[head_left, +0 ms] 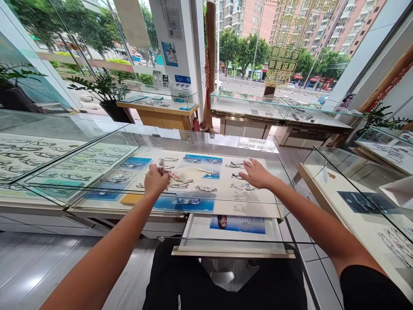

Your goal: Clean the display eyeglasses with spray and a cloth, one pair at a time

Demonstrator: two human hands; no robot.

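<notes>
My left hand (156,180) is closed around a small spray bottle (161,162) with a clear cap, above the glass-topped display case (222,144). A cream cloth (185,174) with red lettering extends to the right from that hand; whether the fingers also grip it I cannot tell. My right hand (257,174) is stretched out over the case's right side, fingers spread and holding nothing. Beneath it, seen through the glass, is a column of eyeglasses (242,186). Another pair of eyeglasses (206,188) lies in the middle of the case.
Below the case, a drawer (234,254) stands pulled out towards my lap, with a blue printed card (238,224) inside. More glass cases flank me, including one on the right (325,181). Potted plants (112,107) and a wooden post (210,64) stand by the windows.
</notes>
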